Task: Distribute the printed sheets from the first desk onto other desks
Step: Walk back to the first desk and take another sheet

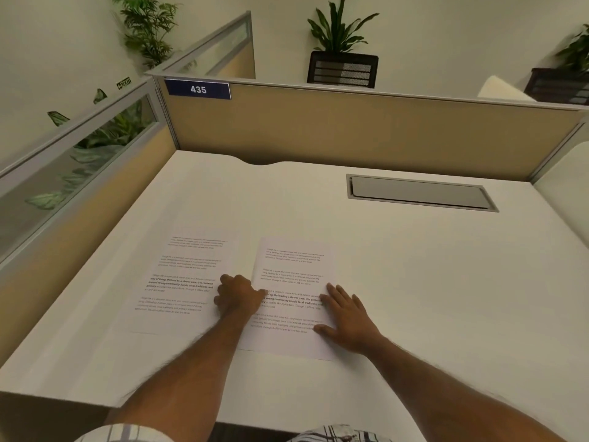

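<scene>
Two printed sheets lie side by side on a white desk [414, 282]. The left sheet [181, 275] lies flat with nothing on its text. The right sheet [291, 275] lies slightly turned. My left hand [239, 296] rests between the two sheets, fingers curled, its thumb and fingertips on the left edge of the right sheet. My right hand [345, 317] lies flat with fingers spread on the right edge of that same sheet. Whether the left hand pinches the paper or only presses on it is unclear.
A beige partition [350, 129] with a blue "435" label [198, 89] closes the far side; a glass-topped partition [73, 173] closes the left. A grey cable flap [420, 193] is set into the desk at the back right. Potted plants stand behind.
</scene>
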### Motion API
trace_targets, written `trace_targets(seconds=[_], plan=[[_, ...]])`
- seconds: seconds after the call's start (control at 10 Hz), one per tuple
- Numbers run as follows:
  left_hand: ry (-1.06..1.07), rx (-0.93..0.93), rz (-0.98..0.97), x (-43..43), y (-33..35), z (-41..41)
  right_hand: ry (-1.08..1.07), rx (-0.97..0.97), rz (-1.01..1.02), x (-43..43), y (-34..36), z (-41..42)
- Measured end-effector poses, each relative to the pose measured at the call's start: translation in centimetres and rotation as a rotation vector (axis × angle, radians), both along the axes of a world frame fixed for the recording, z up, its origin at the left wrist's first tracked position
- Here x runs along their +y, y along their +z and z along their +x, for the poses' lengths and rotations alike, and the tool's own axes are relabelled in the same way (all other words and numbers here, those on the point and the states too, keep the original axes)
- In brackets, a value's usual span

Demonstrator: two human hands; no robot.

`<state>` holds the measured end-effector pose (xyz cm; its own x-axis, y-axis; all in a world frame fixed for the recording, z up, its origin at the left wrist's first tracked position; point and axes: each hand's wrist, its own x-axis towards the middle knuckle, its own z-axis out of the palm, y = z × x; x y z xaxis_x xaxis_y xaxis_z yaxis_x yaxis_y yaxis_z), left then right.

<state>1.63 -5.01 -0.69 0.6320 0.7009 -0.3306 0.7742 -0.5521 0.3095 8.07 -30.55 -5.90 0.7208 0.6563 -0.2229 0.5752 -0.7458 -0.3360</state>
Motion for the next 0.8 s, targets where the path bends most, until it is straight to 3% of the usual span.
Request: trace_targets(seconds=[0.2,0.5,0.6,0.8], plan=[[0.057,-0.023,-0.097,0.0,0.0,0.4,0.004,0.0,0.0,0.0,0.2,0.0],[0.128,-0.284,-0.307,0.4,-0.6,0.3,0.013,0.012,-0.01,0.0,0.5,0.0],[0.049,-0.349,-0.395,1.0,-1.2,0.3,0.014,0.021,-0.002,0.0,0.6,0.1],[-0.064,-0.441,-0.446,1.0,-2.0,-0.7,-0.153,0.06,0.248,-0.9,1.7,-0.1]])
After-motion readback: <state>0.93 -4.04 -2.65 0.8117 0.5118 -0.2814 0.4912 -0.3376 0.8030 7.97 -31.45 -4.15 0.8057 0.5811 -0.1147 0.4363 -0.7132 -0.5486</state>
